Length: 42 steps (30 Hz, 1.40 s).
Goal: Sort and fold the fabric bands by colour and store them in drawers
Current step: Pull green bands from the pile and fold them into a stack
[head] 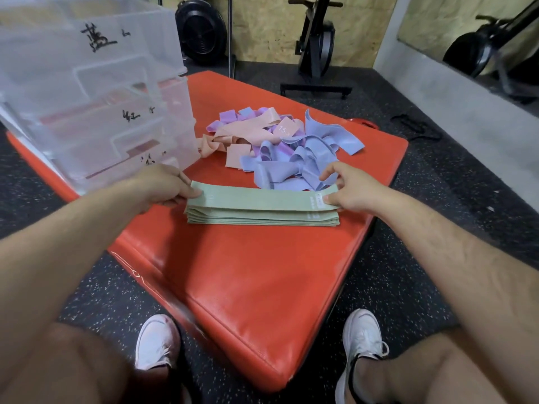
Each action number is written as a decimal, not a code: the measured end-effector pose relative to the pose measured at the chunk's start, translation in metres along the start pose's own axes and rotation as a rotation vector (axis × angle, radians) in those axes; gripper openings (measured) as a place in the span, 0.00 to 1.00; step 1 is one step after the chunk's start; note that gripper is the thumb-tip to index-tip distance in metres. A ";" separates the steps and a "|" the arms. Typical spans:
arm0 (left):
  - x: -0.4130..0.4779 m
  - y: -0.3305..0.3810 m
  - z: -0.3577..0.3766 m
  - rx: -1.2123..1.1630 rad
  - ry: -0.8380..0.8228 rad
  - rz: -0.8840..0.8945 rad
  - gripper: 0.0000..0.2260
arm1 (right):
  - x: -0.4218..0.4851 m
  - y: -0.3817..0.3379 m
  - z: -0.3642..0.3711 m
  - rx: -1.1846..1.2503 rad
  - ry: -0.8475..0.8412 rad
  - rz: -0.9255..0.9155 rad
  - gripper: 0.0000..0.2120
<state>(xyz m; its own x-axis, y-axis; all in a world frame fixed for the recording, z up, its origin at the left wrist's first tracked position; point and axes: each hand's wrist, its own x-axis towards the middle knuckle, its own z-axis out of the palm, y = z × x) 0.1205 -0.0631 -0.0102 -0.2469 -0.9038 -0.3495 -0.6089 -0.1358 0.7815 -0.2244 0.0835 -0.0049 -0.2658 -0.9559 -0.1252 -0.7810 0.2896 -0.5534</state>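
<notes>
Head view crops the clear drawers [96, 112] at left, three show. Your left hand [163, 185] and right hand [350, 191] each pinch an end of the green stack [256, 208] on the red mat [262, 272]. The tangled pile [277, 147] behind is uncountable.

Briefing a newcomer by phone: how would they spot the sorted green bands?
Find the orange mat. Just nearer than its loose heap of pink, purple and blue bands lies the green stack, its ends pinched by the left hand and right hand. It alone is green, flat and neatly layered.
</notes>
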 end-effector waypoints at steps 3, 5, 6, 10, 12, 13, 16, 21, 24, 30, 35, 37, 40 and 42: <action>-0.001 -0.009 0.008 0.033 0.034 -0.002 0.10 | -0.001 0.004 0.006 -0.059 -0.017 0.003 0.16; -0.003 -0.011 0.014 0.040 0.055 0.005 0.10 | -0.001 0.004 0.009 -0.075 -0.015 0.006 0.15; -0.004 -0.012 0.017 0.045 0.070 0.015 0.09 | -0.002 0.004 0.009 -0.077 -0.012 0.005 0.14; -0.004 -0.014 0.024 0.105 0.148 0.071 0.09 | -0.004 0.002 0.011 -0.104 -0.014 -0.014 0.08; -0.003 -0.016 0.025 0.149 0.184 0.093 0.09 | -0.006 0.001 0.011 -0.133 -0.022 -0.011 0.06; -0.003 -0.017 0.026 0.193 0.200 0.112 0.09 | -0.006 0.001 0.011 -0.146 -0.024 -0.009 0.05; -0.005 -0.018 0.027 0.313 0.233 0.163 0.10 | -0.007 0.003 0.014 -0.183 -0.014 -0.021 0.05; -0.007 -0.018 0.030 0.402 0.258 0.250 0.14 | -0.004 0.009 0.020 -0.271 0.022 -0.094 0.06; -0.006 -0.015 0.031 0.564 0.282 0.407 0.08 | -0.007 0.009 0.020 -0.427 0.034 -0.230 0.09; -0.009 -0.007 0.058 0.794 0.109 0.692 0.11 | -0.012 -0.006 0.032 -0.538 -0.101 -0.330 0.24; -0.005 -0.007 0.067 0.833 -0.092 0.680 0.22 | -0.009 -0.006 0.034 -0.546 -0.130 -0.308 0.26; -0.003 -0.007 0.065 0.797 -0.094 0.673 0.22 | -0.008 -0.006 0.034 -0.536 -0.131 -0.293 0.25; 0.000 -0.006 0.065 0.773 -0.115 0.675 0.22 | -0.008 -0.005 0.035 -0.515 -0.129 -0.280 0.24; 0.000 -0.005 0.065 0.778 -0.117 0.672 0.22 | -0.008 -0.007 0.036 -0.506 -0.131 -0.270 0.24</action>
<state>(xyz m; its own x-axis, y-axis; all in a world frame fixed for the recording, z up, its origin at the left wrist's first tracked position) 0.0742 -0.0361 -0.0482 -0.7623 -0.6456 -0.0453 -0.6272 0.7195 0.2983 -0.1968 0.0869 -0.0296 0.0270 -0.9878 -0.1532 -0.9925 -0.0082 -0.1217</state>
